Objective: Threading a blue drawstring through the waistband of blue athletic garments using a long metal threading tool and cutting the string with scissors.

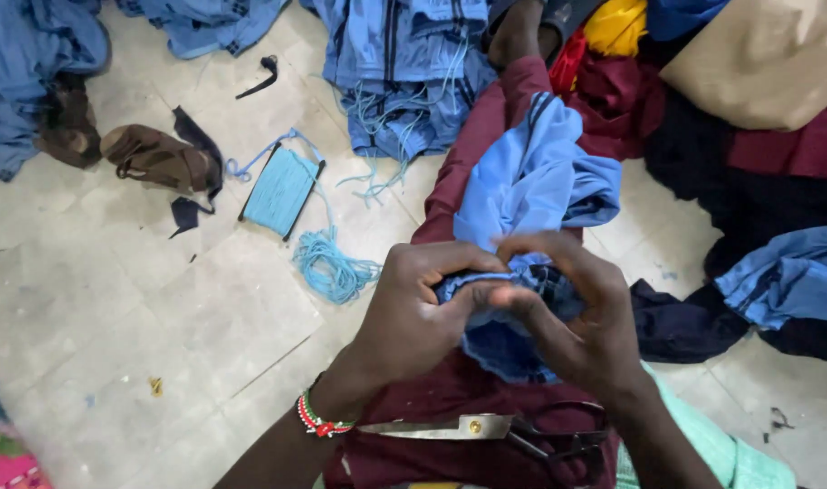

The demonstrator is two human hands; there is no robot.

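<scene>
i see my left hand and right hand both pinching the blue cloth over my lap, scissors just below.

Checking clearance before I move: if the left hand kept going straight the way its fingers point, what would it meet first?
The left hand points rightward; it would first meet the right hand, whose fingers already pinch the same bunched blue cloth garment.

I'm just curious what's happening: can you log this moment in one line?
left hand: grips blue garment | right hand: pinches same cloth | scissors: on lap, untouched | blue cord: on floor
</scene>
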